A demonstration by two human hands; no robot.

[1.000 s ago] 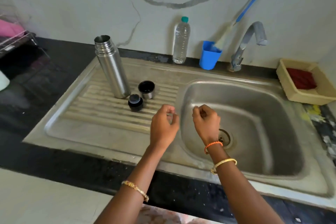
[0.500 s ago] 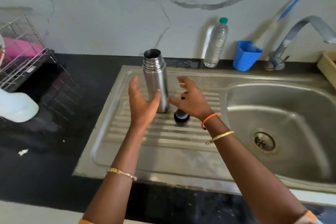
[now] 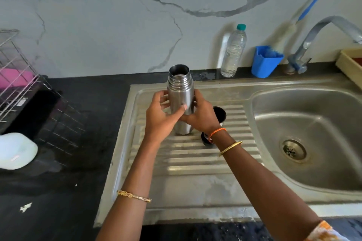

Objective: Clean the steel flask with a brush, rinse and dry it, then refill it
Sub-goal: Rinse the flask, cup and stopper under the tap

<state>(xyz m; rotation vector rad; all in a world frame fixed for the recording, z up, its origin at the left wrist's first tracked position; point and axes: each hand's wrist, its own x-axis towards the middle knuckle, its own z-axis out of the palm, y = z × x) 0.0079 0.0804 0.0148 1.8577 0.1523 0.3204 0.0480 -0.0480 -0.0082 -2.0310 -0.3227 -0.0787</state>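
Hands are gripping an upright, uncapped steel flask on the drainboard: left hand and right hand both wrapping its body.

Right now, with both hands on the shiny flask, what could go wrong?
The open steel flask is smooth, so it might slip from the left hand and right hand. Swinging it toward the sink could knock the small steel cup or black stopper off the ribbed drainboard.

A wire rack stands on the black counter.
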